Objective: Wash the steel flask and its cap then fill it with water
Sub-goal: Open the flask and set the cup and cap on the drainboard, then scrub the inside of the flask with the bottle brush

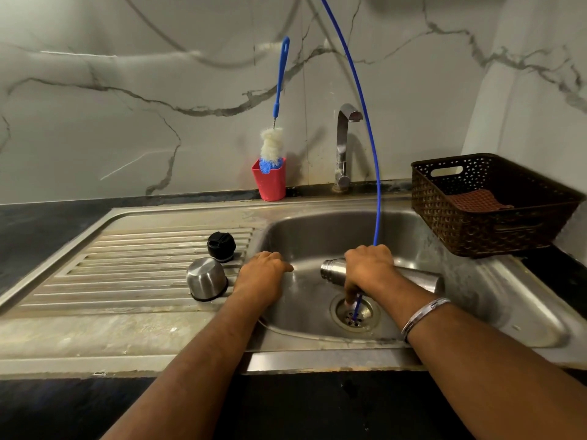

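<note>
Shiny steel flask lies on its side in the metal sink, open mouth to the left. Right hand reaches over it and pinches a thin blue tube down at the drain. Left hand rests on the sink's edge, fingers curled over it. Nearby, on the ribbed draining board, sit a steel cup cap and a black stopper.

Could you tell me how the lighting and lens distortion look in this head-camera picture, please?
Head view: dim, warm light; soft glare on the steel flask and steel cup; wide-angle bending curves the sink rim and the counter edge; the right hand shades the drain; focus is fairly sharp throughout.
</note>
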